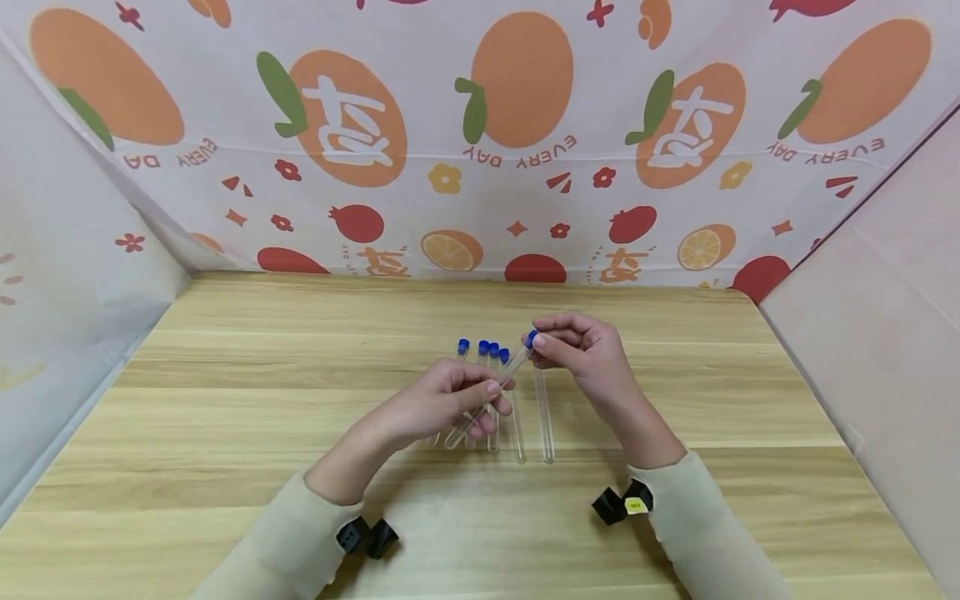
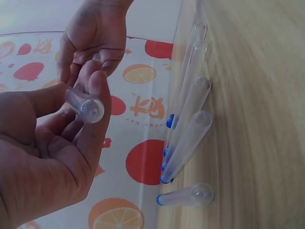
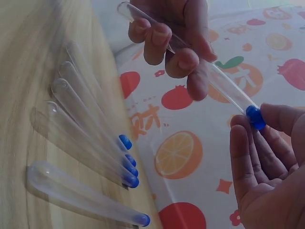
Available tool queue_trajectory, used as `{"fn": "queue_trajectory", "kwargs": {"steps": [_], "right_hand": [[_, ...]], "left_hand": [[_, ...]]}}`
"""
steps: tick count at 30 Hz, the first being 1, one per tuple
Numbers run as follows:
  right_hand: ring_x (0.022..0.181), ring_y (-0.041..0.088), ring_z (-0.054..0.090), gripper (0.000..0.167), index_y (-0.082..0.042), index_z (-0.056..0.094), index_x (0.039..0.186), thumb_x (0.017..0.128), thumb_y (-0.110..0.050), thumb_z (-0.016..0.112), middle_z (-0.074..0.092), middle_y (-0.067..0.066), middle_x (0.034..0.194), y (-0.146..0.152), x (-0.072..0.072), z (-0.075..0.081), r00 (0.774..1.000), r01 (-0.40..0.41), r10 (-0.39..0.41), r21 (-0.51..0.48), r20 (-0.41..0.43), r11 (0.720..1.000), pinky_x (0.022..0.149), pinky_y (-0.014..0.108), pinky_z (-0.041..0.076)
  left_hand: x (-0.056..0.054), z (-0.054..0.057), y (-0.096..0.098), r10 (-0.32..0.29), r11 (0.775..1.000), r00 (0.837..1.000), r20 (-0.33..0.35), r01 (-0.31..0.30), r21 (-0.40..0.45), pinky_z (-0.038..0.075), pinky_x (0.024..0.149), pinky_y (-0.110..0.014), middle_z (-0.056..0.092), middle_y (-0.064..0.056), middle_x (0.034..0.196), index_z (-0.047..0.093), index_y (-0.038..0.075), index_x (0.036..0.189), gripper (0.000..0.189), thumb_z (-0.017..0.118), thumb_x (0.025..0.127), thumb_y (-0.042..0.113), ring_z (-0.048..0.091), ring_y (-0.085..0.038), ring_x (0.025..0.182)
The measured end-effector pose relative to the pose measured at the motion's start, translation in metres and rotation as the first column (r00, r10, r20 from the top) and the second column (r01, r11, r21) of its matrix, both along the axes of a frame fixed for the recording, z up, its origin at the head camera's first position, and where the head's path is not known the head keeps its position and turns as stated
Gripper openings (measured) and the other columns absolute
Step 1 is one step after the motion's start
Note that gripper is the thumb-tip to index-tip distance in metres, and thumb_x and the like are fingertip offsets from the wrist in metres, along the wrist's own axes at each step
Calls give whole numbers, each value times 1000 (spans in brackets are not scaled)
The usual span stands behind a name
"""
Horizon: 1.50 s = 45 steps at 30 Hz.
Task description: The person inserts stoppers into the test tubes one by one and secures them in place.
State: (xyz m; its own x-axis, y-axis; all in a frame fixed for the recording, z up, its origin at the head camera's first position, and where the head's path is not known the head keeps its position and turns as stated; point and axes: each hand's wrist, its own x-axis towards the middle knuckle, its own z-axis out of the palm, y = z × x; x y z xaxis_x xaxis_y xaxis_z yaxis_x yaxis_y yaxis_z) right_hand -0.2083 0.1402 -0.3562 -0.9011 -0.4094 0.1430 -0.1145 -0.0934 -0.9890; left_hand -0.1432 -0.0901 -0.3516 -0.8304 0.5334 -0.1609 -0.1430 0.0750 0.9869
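A clear test tube with a blue cap is held tilted above the table between both hands. My left hand grips the glass part between thumb and fingers, toward the rounded end. My right hand pinches the blue cap at the upper end with thumb and fingertips; the cap sits on the tube's mouth. Beneath and beside the hands, several more capped test tubes lie on the wood-grain table, caps pointing away from me. In the head view, my left hand partly covers some of them.
The wood-grain table spreads around the tubes. A fruit-patterned cloth hangs at its back edge, and pale cloth walls stand on either side. Black wrist cameras are strapped to both sleeves.
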Motion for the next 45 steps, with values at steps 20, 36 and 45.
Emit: {"fn": "queue_trajectory", "kwargs": {"steps": [20,36,45], "right_hand": [[85,23,72,49,-10,53,139,93,-1,67,65,23,113,-8,3,-4,993,-114,112,109,31,987,78,42,62],[83,28,71,55,-17,48,146,95,-10,67,66,19,108,-4,-6,-12,993,-87,60,288,104,954,76,45,61],[81,27,71,46,-5,44,145,101,-10,57,70,18,101,1,-14,-23,946,-264,170,354,275,897,77,44,62]], "left_hand": [[-2,-17,21,91,996,996,-1,-91,14,61,81,-41,65,-29,122,55,-9,127,31,49,106,13,67,-41,104],[2,-20,24,179,974,961,211,-203,101,55,96,-46,42,-15,153,35,10,153,49,43,108,28,49,-38,132],[0,-23,25,149,942,923,354,-242,234,45,106,-54,31,-20,158,21,6,157,57,38,109,33,39,-42,139]]}}
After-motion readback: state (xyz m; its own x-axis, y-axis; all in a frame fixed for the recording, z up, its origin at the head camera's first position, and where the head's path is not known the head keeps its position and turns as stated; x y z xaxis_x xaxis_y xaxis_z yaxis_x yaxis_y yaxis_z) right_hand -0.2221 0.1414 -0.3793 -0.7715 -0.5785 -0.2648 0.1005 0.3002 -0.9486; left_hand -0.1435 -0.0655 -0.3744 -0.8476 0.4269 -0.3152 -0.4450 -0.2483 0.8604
